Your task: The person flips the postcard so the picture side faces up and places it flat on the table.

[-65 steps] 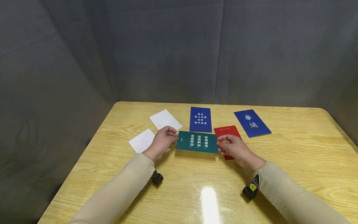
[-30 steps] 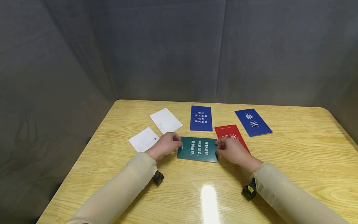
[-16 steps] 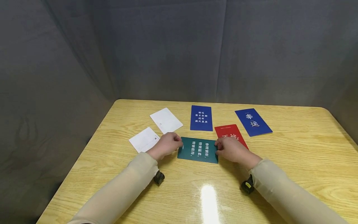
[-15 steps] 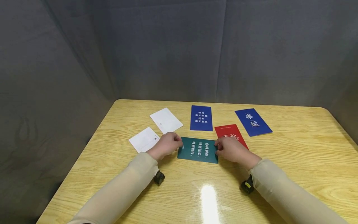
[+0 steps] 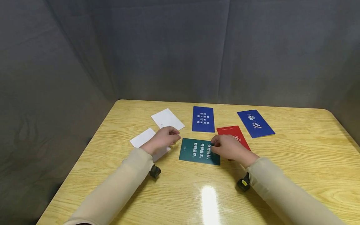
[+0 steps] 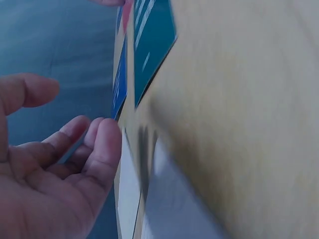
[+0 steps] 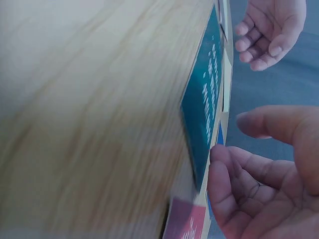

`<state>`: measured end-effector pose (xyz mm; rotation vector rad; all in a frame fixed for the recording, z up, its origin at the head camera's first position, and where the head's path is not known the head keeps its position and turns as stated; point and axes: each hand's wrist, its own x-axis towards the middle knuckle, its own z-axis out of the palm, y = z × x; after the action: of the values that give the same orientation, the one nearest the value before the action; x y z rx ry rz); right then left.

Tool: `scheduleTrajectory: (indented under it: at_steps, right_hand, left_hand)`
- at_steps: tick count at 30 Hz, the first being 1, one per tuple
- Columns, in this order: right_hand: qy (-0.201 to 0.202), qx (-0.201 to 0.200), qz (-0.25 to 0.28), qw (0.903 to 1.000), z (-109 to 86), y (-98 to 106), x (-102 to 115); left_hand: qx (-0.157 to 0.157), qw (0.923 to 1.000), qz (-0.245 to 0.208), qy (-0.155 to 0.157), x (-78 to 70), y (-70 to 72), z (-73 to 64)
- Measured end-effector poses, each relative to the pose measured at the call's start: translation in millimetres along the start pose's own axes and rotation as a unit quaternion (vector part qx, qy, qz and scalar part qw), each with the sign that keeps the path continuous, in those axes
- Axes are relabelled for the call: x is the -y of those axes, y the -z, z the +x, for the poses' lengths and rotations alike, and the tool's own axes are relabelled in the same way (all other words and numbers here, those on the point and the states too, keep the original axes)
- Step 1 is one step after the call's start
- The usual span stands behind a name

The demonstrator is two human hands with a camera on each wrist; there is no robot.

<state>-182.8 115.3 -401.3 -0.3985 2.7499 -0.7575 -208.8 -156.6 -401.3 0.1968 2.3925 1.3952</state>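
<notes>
we see a desk (image 5: 180,193) topped in smooth, pale wood grain, glossy enough to throw back a bright streak of light. the green card (image 5: 197,151), red card (image 5: 231,130) and blue cards (image 5: 203,119) look to us like smooth, stiff paper; the white cards (image 5: 167,119) look like plain matt paper. we see matt, lightly creased cloth in the grey curtain (image 5: 168,53), soft fabric in the beige sleeves (image 5: 112,187), and black plastic on the wrist cameras (image 5: 155,171).
</notes>
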Motion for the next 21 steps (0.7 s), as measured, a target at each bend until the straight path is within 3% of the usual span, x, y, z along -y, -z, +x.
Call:
scheduleTrajectory:
  at_steps: [11, 21]
  right_hand:
    - [0.002, -0.032, 0.083, 0.9961, 24.3, -8.7, 19.3]
    - [-0.006, -0.042, 0.093, 0.9947, 47.0, -17.6, 40.4]
  left_hand:
    - [-0.087, 0.9960, 0.018, 0.008, 0.2, 49.7, 17.0]
    - [-0.116, 0.9904, 0.059, 0.046, 15.6, 73.8, 34.5]
